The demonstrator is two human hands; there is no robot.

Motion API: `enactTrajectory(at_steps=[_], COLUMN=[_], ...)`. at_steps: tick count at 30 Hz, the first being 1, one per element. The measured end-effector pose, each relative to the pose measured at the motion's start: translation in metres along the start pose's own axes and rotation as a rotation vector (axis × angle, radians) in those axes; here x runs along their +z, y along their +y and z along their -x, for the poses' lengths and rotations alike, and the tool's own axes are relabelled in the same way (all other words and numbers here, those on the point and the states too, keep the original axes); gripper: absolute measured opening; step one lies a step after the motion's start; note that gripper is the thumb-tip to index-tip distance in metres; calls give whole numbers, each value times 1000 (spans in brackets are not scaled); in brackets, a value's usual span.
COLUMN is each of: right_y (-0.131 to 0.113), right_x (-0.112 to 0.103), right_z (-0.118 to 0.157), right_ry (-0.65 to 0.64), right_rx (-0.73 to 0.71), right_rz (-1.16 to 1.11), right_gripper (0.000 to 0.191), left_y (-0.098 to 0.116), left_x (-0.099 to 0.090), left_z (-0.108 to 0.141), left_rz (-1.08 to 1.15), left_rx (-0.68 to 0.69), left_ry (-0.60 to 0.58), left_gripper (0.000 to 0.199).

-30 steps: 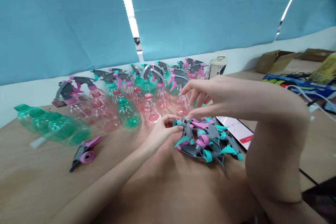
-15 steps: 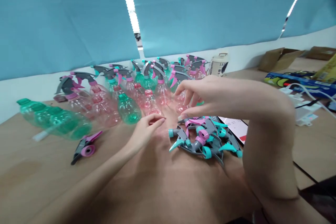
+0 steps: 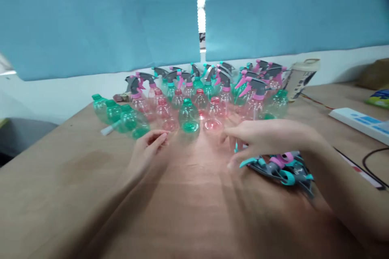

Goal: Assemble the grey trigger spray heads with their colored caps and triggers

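Observation:
My left hand [image 3: 148, 145] is low over the table, fingers curled and thumb against the index finger; whatever it may hold is hidden. To the right, my right hand [image 3: 243, 143] has its thumb apart from its bent fingers, beside a pile of grey, teal and pink spray heads [image 3: 285, 168]. A bit of teal shows behind those fingers. Between and beyond the hands stand an uncapped green bottle [image 3: 189, 117] and an uncapped pink bottle [image 3: 214, 115]. Several bottles with spray heads [image 3: 225, 89] stand behind them.
Several green bottles [image 3: 127, 118] are at the left end of the group. A cream cup [image 3: 300, 79] stands at the back right, near a white power strip [image 3: 361, 123]. Part of a phone [image 3: 358, 168] shows beyond my right forearm.
The view has turned left, so the scene lies further right. The loose pink and grey spray head left of my left hand no longer shows. My right hand is lower in view.

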State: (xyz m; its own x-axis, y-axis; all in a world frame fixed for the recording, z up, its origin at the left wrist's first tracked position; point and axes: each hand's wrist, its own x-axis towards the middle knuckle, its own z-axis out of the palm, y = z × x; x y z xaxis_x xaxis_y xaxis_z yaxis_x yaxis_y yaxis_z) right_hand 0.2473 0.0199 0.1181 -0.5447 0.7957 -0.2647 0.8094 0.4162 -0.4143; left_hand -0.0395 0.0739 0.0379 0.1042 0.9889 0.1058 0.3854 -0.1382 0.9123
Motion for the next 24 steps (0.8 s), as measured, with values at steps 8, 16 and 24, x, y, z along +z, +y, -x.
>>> enactTrajectory(at_steps=[8,16,24], right_y=[-22,-19,-20], right_x=[10,9,-12], right_z=[-2,-10,5], right_ry=[-93,-93,230], right_rx=[-42,-76,-161], right_rz=[-50,-47,-138], right_gripper=[54,52,15], left_y=[-58,-57,31], left_x=[-59,-49,37], left_z=[7,-7,37], left_rz=[-597,-775,-479], left_rx=[326,458,704], left_ry=[-71,-180,-112], left_gripper=[35,25,14])
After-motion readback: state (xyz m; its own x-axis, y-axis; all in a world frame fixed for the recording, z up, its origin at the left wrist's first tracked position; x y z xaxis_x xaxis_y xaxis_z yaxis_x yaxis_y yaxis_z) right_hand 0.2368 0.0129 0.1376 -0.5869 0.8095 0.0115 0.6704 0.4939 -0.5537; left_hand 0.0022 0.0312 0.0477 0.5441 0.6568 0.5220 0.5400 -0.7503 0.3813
